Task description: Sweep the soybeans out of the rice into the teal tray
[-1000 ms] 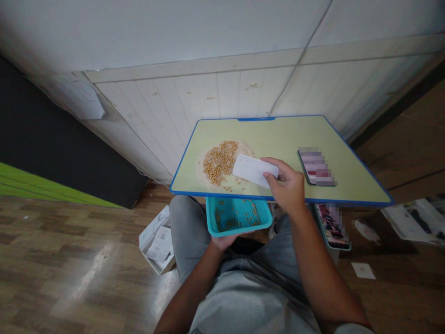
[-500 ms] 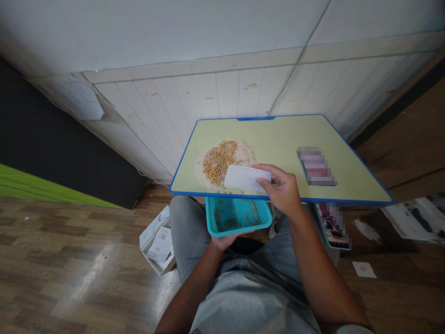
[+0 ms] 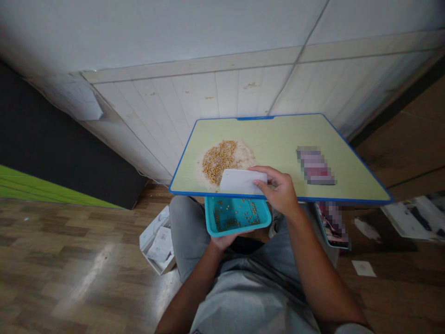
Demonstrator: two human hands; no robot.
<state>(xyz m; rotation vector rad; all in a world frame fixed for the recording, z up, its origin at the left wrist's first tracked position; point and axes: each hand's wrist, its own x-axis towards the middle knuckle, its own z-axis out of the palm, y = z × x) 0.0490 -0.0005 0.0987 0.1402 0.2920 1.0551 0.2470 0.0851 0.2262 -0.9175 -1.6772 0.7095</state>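
Note:
My right hand (image 3: 280, 188) pinches a white flat scraper (image 3: 239, 181) by its right end, near the front edge of the low table (image 3: 278, 139). Just beyond the scraper lies a heap of yellow soybeans (image 3: 219, 162), with pale rice-like grains (image 3: 245, 155) spread around it. Below the table's edge, my left hand (image 3: 224, 241) holds a turquoise plastic basin (image 3: 238, 230) from underneath; most of its fingers are hidden. Some soybeans are scattered over the basin's bottom, and its far side sits under the tabletop.
A phone (image 3: 316, 167), blurred, lies on the table's right side. Another blurred screen (image 3: 332, 227) is beside my right leg. An open white box (image 3: 158, 241) with papers stands on the floor at left. The panelled wall (image 3: 208, 97) rises behind the table.
My right hand has drawn the white scraper slightly toward me and to the left, closer to the table's front edge. The basin stays nearly in place.

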